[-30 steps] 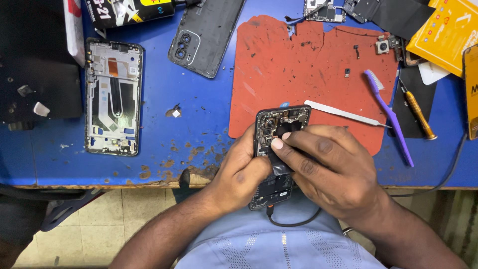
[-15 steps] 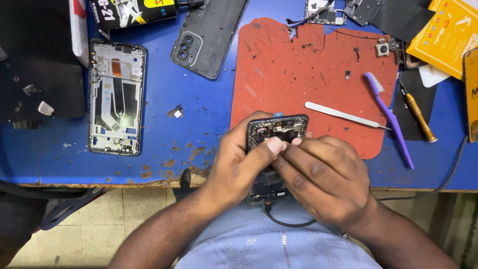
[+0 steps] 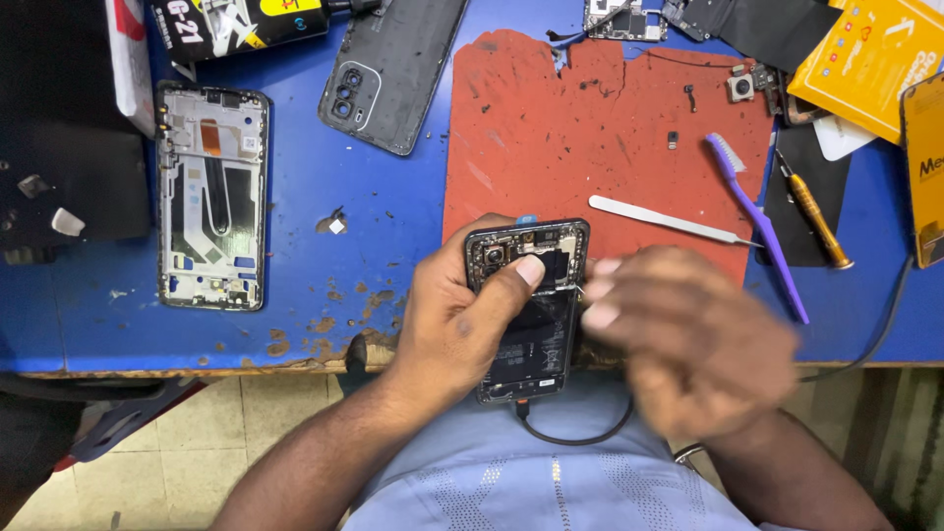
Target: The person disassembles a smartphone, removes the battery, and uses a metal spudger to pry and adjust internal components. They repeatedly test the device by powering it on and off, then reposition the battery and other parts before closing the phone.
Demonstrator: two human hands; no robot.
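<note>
Opened phone (image 3: 531, 315), back cover off, over blue table (image 3: 393, 236) front edge. Left hand (image 3: 457, 320) gripping it, thumb pressed on top. Right hand (image 3: 688, 344) blurred beside; grip unclear.

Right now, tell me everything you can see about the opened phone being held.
The opened phone is a dark slab with its back cover off, showing black boards, a gold-toned shield and a camera lens at the top. It stands lengthwise over the table's near edge. The left hand grips its left side, thumb pressed on the upper board. The blurred right hand is at its right edge. A black cable leaves its bottom end.
</note>
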